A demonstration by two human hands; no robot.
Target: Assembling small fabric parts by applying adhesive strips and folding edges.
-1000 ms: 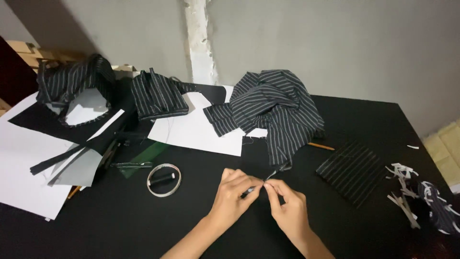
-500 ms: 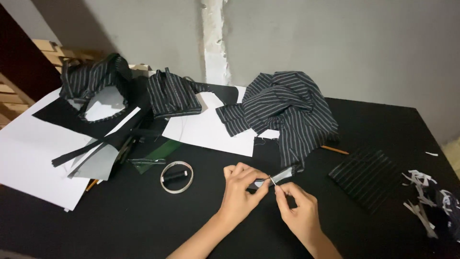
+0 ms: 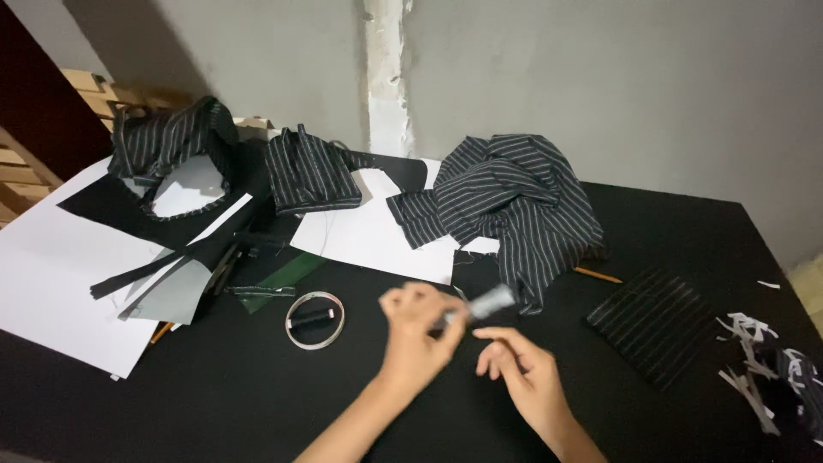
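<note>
Two hands, both motion-blurred, so details are kinda mushy.

Head view: left hand pinches a small grey blurry strip above the black table, can't tell what it is. Right hand sits just beside it, fingers loosely curled, holding nothing. Crumpled black pinstriped fabric lies behind, forearms cut off at the bottom edge.

table: black
crumpled fabric: black with thin white pinstripes
folded patch: black, faint stripes
paper sheets: white
tape ring: pale, translucent
held strip: grey
wall: grey
</note>
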